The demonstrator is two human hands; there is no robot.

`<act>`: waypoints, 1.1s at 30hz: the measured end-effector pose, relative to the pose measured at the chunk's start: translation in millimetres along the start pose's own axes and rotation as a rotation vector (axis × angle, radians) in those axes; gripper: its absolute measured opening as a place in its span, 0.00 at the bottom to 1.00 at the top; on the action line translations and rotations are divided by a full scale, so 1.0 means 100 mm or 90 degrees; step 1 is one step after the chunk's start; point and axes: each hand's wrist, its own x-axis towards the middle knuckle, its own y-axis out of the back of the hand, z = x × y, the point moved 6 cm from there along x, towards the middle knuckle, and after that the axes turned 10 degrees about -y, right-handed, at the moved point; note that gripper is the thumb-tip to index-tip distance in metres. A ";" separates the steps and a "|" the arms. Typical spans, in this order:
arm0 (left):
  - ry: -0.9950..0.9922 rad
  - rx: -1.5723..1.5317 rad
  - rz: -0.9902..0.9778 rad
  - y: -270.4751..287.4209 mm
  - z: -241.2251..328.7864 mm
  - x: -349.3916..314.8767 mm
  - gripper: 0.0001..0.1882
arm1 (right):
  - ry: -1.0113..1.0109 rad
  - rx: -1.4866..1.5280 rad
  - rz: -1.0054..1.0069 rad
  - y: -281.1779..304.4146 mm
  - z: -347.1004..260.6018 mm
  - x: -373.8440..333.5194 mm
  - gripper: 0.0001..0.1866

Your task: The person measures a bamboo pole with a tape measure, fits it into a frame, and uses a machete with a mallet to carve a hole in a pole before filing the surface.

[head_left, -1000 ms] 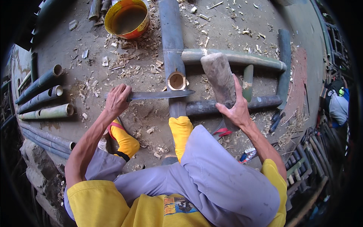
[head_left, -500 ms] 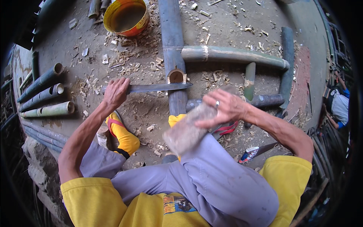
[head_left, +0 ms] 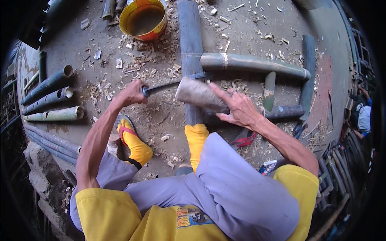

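Note:
My left hand (head_left: 133,93) is closed around the handle of a machete (head_left: 167,85). Its long dark blade lies across a thick bamboo pole (head_left: 189,38), tip just past the pole. My right hand (head_left: 242,107) grips one end of a rough wooden block (head_left: 201,95), whose other end is over the pole, close to the blade. The block covers the part of the pole where the hole is cut. My foot in a yellow sock (head_left: 196,144) rests on the pole's near end.
A bamboo frame (head_left: 255,66) joins the pole on the right. A yellow bucket (head_left: 143,20) of murky water stands at the far side. Cut bamboo tubes (head_left: 54,115) lie at left, wood chips around. A saw handle (head_left: 268,166) shows by my right knee. Another person (head_left: 363,114) is at far right.
The wooden block has moved forward from above my knee to the pole beside the blade. My left hand has shifted slightly, and the machete now slants, with its handle nearer me.

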 end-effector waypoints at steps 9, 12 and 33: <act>-0.074 -0.108 0.090 0.03 -0.09 0.14 0.16 | -0.322 0.306 0.296 0.43 0.76 -0.57 0.50; -0.041 0.013 0.006 0.05 -0.20 0.07 0.19 | -0.288 0.313 0.321 0.69 0.63 -0.61 0.49; -0.257 0.309 0.278 -0.19 0.22 -0.55 0.17 | -0.231 0.356 0.287 0.36 0.28 -0.66 0.51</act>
